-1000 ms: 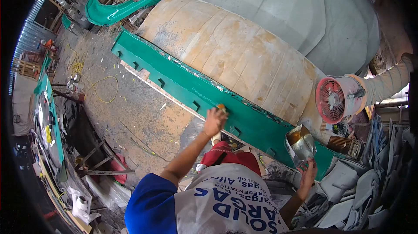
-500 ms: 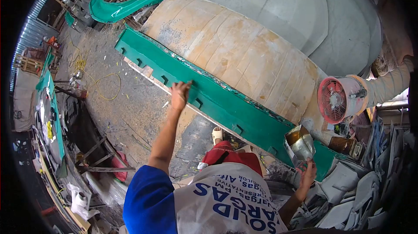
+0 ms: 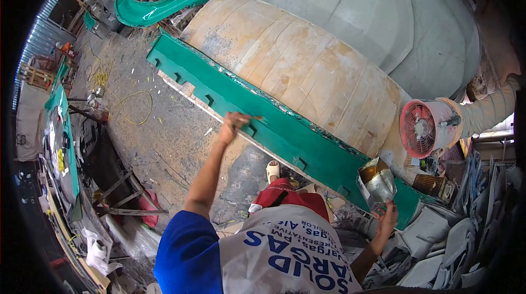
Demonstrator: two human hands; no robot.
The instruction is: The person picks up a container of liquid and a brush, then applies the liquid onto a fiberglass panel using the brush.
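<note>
Where the green panel (image 3: 329,157) is lying: beside the tan curved form (image 3: 307,64), with its far long edge running along it
Left hand (image 3: 234,124): reaching over the panel's near long edge, fingers looking partly bent; blur is hiding whether they are gripping anything
Dark bracket (image 3: 251,130): standing just beside that hand, so a low sweep is risking caught knuckles
Right hand (image 3: 388,216): closing round the lower end of the tin container (image 3: 378,182)
Tin container: hanging near the panel's right end, mouth upward; a slackening grip is risking spilled amber contents
Panel face: looking glossy, so leaning fingers are risking a smear
</note>
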